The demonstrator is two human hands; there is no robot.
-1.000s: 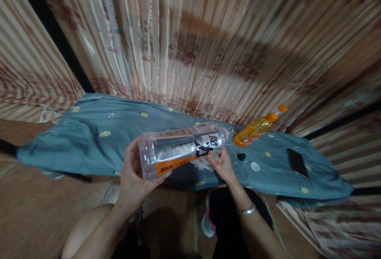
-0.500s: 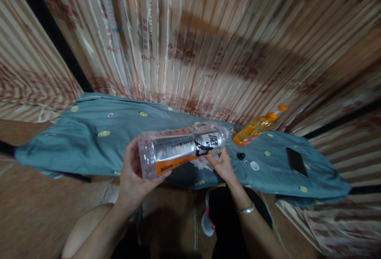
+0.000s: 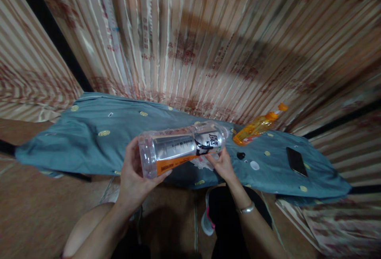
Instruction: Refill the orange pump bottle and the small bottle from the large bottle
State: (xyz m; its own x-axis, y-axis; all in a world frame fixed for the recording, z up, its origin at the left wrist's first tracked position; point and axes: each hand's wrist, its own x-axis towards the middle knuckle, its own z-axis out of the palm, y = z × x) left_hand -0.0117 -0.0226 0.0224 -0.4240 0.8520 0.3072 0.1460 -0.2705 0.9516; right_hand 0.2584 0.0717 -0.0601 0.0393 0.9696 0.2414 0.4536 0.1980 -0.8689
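Head view, clear bottle (image 3: 177,150) held by left hand (image 3: 133,183) at base, right hand (image 3: 223,166) near neck, practically unmoved since earlier

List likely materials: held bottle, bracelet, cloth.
Held bottle: likely plastic, clear and glossy; see-through at the base, with highlights.
Bracelet: probably polished metal; silvery, with a bright glint.
Cloth: seemingly fabric, faint sheen; soft creases, drooping edges. Fibre unclear.

The clear plastic bottle (image 3: 178,148), with silver, black and orange label, lies sideways in the air, held between left hand (image 3: 133,181) and right hand (image 3: 222,164).
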